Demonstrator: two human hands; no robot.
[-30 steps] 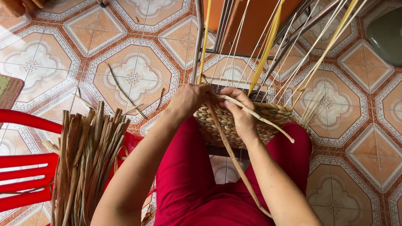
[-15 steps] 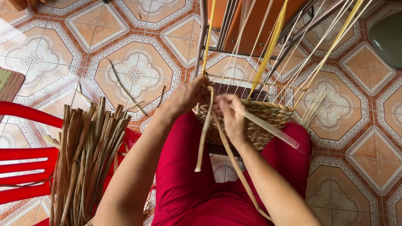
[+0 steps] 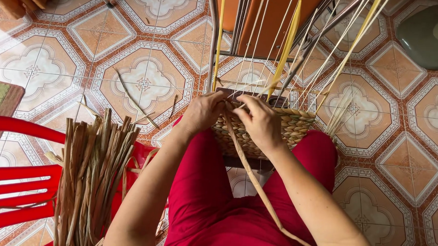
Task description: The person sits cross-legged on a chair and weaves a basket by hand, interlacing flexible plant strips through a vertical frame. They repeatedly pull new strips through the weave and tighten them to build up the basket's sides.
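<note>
**Both hands at the basket rim, one strand running back over the lap**

The person is sitting over a half-woven basket (image 3: 277, 133) that is resting between the knees, against the red trousers (image 3: 207, 206). The left hand (image 3: 204, 111) is pressing on the near rim, fingers curled down onto the weave; whether it is pinching anything cannot be told from here. The right hand (image 3: 260, 121) is sitting just beside it, touching it, and is clenched on a dry strand (image 3: 252, 180).

That strand is the thing to watch. Its long axis is running from the rim, under the right hand, diagonally down across the lap towards the right forearm and out at the bottom edge. So the free length is lying behind the grip, towards the body, and the right hand is the nearer one.

It is looking flat, pale tan and stiff, a little kinked along the way. The basket wall is showing tight braided rows in the same colour. Thin pale and yellow stakes (image 3: 294, 43) are fanning up and away from the rim. A bundle of spare strands (image 3: 92, 176) is leaning on a red chair (image 3: 22, 185) well to the left, over the patterned floor (image 3: 144, 77).
</note>
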